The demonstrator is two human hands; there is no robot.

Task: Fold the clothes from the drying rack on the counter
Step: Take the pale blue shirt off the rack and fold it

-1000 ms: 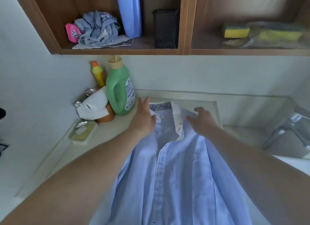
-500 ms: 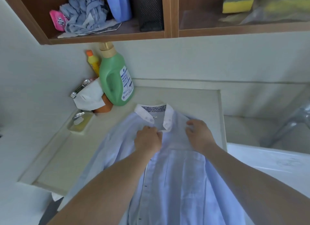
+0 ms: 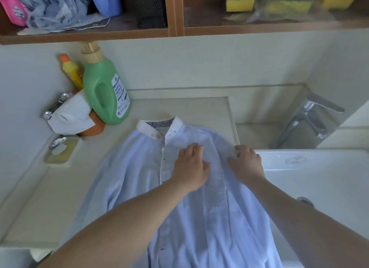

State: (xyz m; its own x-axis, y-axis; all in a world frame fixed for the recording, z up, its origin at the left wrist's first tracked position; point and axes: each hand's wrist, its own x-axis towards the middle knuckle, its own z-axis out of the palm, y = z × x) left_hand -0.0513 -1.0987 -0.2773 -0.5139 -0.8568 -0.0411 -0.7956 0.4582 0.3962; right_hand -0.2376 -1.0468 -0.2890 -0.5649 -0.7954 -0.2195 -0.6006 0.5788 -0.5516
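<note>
Pale counter [image 3: 199,109] is running under a wooden shelf [image 3: 175,30], with a green jug [image 3: 105,91] and a yellow bottle [image 3: 72,71] standing at the back left and a tap [image 3: 307,121] over the sink [image 3: 319,177] on the right. Lying face up on the counter is a light blue shirt [image 3: 209,217], collar toward the wall. Left hand [image 3: 190,167] is pressing on the chest with loosely bent fingers. Right hand [image 3: 246,163] is pinching the cloth at the shoulder.
</note>
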